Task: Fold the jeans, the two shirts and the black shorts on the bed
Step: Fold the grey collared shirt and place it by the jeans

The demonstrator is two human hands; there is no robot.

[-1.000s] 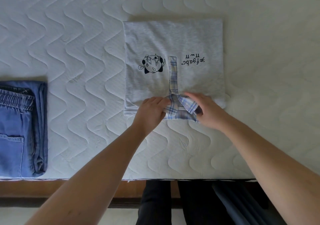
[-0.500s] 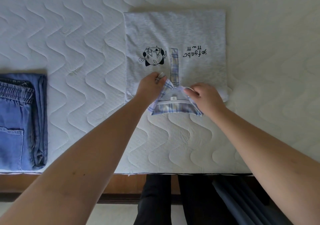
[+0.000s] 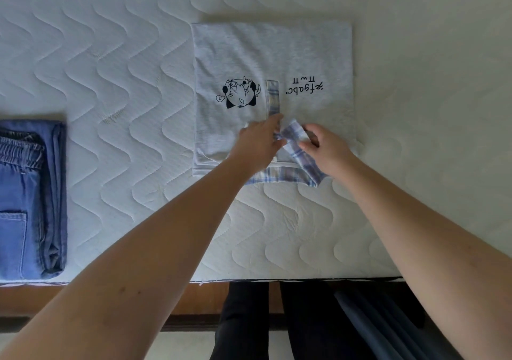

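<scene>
A grey shirt (image 3: 277, 52) with a cartoon print and a plaid collar lies folded into a rectangle on the white quilted mattress (image 3: 110, 82), collar toward me. My left hand (image 3: 257, 143) rests on the shirt at the left collar point, fingers stretched forward over the placket. My right hand (image 3: 327, 146) pinches the right plaid collar flap (image 3: 295, 135) and holds it lifted off the shirt. The blue jeans (image 3: 27, 201) lie folded at the left edge of the bed. No second shirt or black shorts show.
The mattress's near edge (image 3: 277, 279) runs across the bottom, with a wooden bed frame (image 3: 41, 298) below it. My dark trouser legs (image 3: 249, 318) stand against the frame. Bare mattress lies between the jeans and the shirt and to the right of the shirt.
Both hands have moved away from me along the collar. The collar was bunched between them, then spread; now the right hand lifts the right flap while the left lies flat on the shirt.
</scene>
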